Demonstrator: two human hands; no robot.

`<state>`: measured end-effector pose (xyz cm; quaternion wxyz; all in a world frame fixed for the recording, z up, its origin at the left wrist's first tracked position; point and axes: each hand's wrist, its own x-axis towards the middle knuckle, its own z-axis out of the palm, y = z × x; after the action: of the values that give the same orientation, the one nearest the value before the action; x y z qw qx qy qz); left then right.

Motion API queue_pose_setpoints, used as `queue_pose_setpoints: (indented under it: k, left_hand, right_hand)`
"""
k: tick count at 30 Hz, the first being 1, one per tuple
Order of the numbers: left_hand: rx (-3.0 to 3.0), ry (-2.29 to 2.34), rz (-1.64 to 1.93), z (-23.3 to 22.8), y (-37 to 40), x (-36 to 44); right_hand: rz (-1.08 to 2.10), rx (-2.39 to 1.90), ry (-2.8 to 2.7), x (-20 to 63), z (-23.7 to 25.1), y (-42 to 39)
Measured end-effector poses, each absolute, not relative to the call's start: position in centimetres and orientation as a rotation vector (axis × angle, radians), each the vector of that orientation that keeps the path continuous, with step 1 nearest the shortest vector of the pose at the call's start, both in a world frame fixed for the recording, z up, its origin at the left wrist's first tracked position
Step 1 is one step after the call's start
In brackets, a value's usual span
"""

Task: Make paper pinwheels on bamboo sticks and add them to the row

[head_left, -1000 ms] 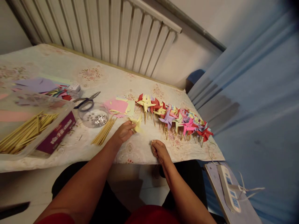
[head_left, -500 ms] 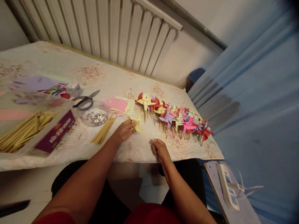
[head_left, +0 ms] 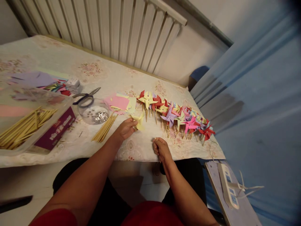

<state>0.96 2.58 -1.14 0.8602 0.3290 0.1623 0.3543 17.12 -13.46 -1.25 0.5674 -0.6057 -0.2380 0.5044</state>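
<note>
Just the head view here, looking down at our two hands over the near edge of the tabletop (head_left: 70, 66), which has a pale flowery cloth on it

Our left hand (head_left: 125, 128) has its fingers (head_left: 133, 123) pinched shut on a folded yellow pinwheel (head_left: 139, 121), held just above the cloth. Our right hand (head_left: 160, 147) sits a bit nearer to us, close to the edge, fingers curled tight round a thin stick (head_left: 154, 138); only the tip pokes out at the top, so we can't tell how long it is. The two hands are near each other but not touching, and the stick tip is apart from the pinwheel

Right behind the hands there's a row of finished pinwheels (head_left: 175, 114) in red, yellow, pink and purple, lying in a line toward the right end of the tabletop. Left of the held pinwheel is a small bundle of sticks (head_left: 104, 128), then a clear bowl (head_left: 94, 113) with shiny bits in it, and scissors (head_left: 86, 95) touching the bowl's far side. Pink and yellow paper squares (head_left: 121, 103) lie between bowl and row. Far left, a clear box (head_left: 30, 125) holds lots more sticks. A power strip (head_left: 228, 185) lies low on the right, off the tabletop
</note>
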Motion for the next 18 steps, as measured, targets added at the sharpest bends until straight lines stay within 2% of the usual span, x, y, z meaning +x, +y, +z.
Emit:
queue_pose_setpoints:
  k: [18]
  left_hand:
    - [0.644,0.332,0.759,-0.89,2.46,0.87]
  right_hand:
    - [1.133,-1.498,-0.539,16.99,-1.13,-12.98]
